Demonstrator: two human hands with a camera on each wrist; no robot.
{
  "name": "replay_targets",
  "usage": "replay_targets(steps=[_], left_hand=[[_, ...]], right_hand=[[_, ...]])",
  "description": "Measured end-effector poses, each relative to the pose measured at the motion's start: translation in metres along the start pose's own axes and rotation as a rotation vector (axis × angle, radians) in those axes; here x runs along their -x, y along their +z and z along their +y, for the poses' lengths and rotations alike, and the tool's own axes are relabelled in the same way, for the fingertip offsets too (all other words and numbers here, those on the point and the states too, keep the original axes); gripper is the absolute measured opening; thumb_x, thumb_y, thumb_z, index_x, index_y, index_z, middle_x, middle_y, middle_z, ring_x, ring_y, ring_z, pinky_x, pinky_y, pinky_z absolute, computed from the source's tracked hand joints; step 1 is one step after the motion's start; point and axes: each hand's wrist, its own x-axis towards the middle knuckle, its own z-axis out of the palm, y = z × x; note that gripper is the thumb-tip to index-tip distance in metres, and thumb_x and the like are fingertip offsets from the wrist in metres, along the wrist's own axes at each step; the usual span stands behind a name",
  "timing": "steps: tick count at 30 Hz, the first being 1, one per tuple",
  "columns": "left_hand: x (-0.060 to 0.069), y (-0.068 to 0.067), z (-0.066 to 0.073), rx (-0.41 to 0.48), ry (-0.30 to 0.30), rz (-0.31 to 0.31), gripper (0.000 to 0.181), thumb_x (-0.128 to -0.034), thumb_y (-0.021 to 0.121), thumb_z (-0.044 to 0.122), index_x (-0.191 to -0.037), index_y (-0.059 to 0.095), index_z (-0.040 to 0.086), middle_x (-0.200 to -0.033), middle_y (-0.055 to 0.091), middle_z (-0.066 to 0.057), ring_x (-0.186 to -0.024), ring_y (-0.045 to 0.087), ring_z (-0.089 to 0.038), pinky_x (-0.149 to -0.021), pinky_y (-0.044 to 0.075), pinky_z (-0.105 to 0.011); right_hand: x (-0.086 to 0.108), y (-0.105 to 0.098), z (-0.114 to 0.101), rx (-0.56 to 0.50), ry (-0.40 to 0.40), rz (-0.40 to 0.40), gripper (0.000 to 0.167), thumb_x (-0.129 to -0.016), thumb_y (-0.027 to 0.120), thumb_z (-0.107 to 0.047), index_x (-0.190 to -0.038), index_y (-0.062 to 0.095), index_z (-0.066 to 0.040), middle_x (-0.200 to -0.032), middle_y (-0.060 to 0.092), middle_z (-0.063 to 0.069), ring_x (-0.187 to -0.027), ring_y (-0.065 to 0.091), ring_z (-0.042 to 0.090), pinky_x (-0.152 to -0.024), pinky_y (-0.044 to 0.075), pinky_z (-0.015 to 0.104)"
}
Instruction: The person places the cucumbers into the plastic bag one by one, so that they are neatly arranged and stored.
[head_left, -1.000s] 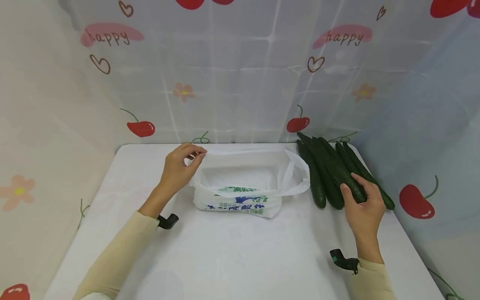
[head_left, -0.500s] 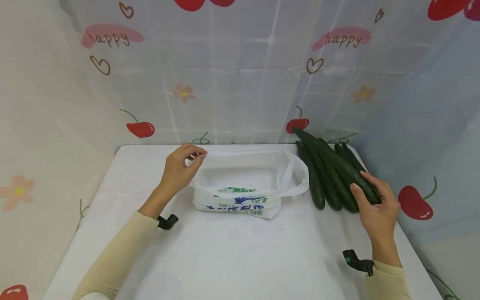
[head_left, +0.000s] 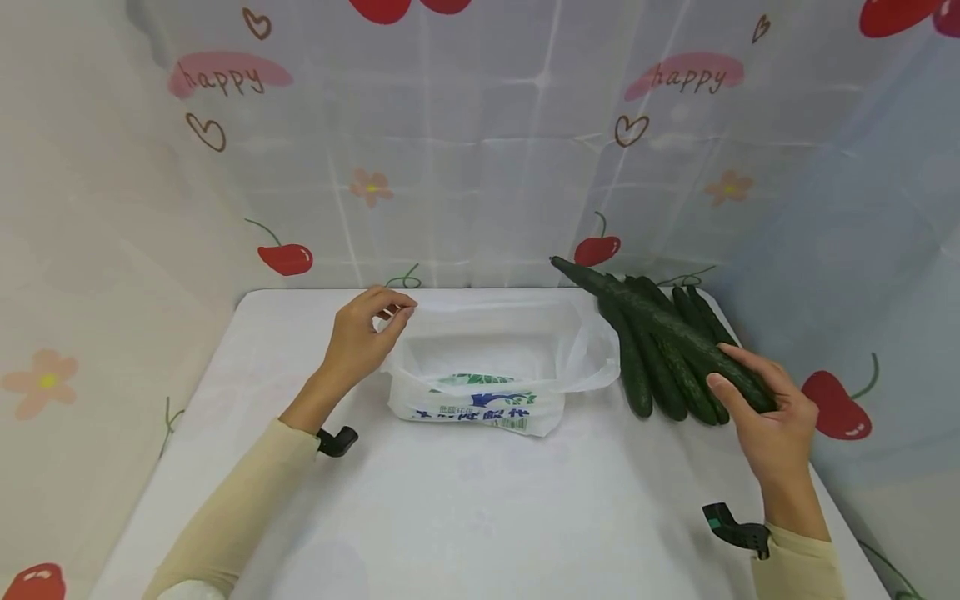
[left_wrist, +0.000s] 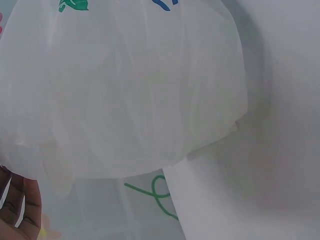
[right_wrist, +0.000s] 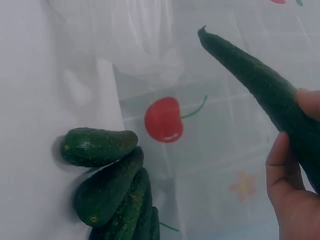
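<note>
A white plastic bag (head_left: 476, 407) with green and blue print stands with its mouth open in the middle of the table. At its left rim, my left hand (head_left: 360, 335) pinches the plastic between thumb and fingers. My right hand (head_left: 780, 425) grips a long dark green cucumber (head_left: 656, 315) near its thick end. This cucumber slants above the other cucumbers (head_left: 636, 379), its thin tip pointing left towards the back. In the right wrist view, the held cucumber (right_wrist: 250, 72) is raised apart from the pile. The left wrist view shows mostly the bag's side (left_wrist: 125, 90).
Several cucumbers (right_wrist: 107, 192) lie side by side at the table's right, close to the bag's right handle (head_left: 600, 358). The white table (head_left: 480, 508) backs onto a hanging sheet (head_left: 480, 167) printed with cherries, hearts and flowers.
My right hand has lifted one cucumber off the pile and moved right, swinging its thin tip to the left. The left hand and the bag have stayed in place.
</note>
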Motion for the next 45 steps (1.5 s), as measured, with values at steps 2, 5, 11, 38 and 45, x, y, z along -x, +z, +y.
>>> replay_targets(steps=[2,5,11,38,45], left_hand=[[0.0,0.0,0.0,0.001,0.002,0.003,0.011,-0.1012,0.075,0.01,-0.111,0.079,0.013,-0.107,0.076,-0.001,-0.097,0.07,-0.016,-0.084,0.064,-0.04],[0.0,-0.001,0.0,0.003,-0.001,0.004,0.011,-0.1013,0.074,0.01,-0.111,0.079,0.013,-0.106,0.075,-0.002,-0.097,0.07,-0.017,-0.084,0.064,-0.041],[-0.001,0.001,-0.002,0.004,-0.011,0.009,0.012,-0.1017,0.074,0.01,-0.111,0.079,0.013,-0.104,0.075,-0.002,-0.097,0.07,-0.018,-0.084,0.064,-0.042],[0.0,0.005,-0.005,0.01,-0.02,0.011,0.011,-0.1032,0.073,0.012,-0.114,0.077,0.012,-0.106,0.075,-0.003,-0.097,0.07,-0.017,-0.084,0.063,-0.038],[0.0,0.005,-0.005,0.017,-0.008,0.003,0.009,-0.1034,0.072,0.012,-0.112,0.076,0.012,-0.106,0.075,-0.002,-0.098,0.07,-0.017,-0.084,0.063,-0.041]], right_hand=[[-0.001,0.001,-0.003,0.004,0.016,-0.034,0.045,-0.089,0.076,0.013,-0.133,0.072,0.006,-0.132,0.075,0.0,-0.116,0.069,0.011,-0.094,0.056,0.009],[-0.002,0.003,-0.005,0.001,0.008,-0.092,0.046,-0.088,0.077,0.014,-0.132,0.072,0.005,-0.131,0.075,-0.002,-0.116,0.069,0.01,-0.094,0.055,0.009],[-0.003,0.011,-0.004,-0.058,-0.097,-0.168,0.046,-0.083,0.076,0.021,-0.129,0.071,0.011,-0.128,0.076,-0.001,-0.108,0.07,0.01,-0.089,0.057,0.01],[-0.027,0.082,-0.019,-0.01,-0.088,-0.534,0.041,-0.091,0.083,0.001,-0.129,0.078,-0.012,-0.13,0.074,0.004,-0.106,0.066,0.005,-0.084,0.055,0.014],[-0.034,0.11,-0.016,-0.024,-0.094,-0.614,0.041,-0.093,0.083,-0.004,-0.131,0.077,-0.017,-0.134,0.073,0.005,-0.119,0.064,0.003,-0.097,0.051,0.016]])
